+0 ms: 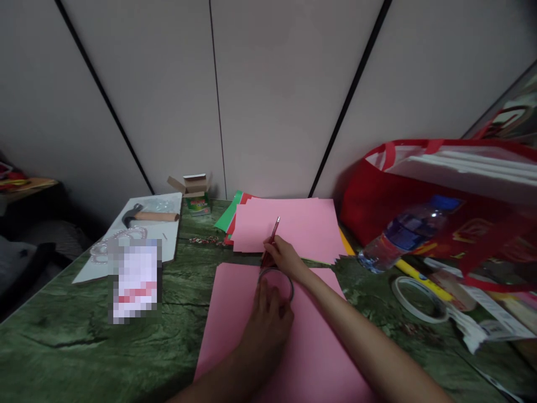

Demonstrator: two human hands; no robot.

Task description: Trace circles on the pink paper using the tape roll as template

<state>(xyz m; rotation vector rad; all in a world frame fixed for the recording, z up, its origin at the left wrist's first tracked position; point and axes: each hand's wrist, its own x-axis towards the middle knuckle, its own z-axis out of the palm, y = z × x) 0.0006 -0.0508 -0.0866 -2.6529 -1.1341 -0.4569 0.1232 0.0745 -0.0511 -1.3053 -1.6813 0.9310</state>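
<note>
A sheet of pink paper (229, 313) lies in front of me on the table. On its upper part rests a thin grey ring (292, 286), whose exact kind I cannot make out. My left hand (268, 322) presses its fingertips on the ring, holding it against the paper. My right hand (285, 257) is closed around a pencil (274, 228), which leans with its upper end away from me. The pencil's lower tip is close to the ring's far edge; whether it touches the paper I cannot tell.
Behind lies a stack of pink sheets (289, 224). At left are a hammer (155, 216) on a white board (170, 246), a small box (197, 198) and a blurred-out item (138, 280). Right stand a red bag (364, 190), a bottle (405, 235) and a tape roll (419, 316).
</note>
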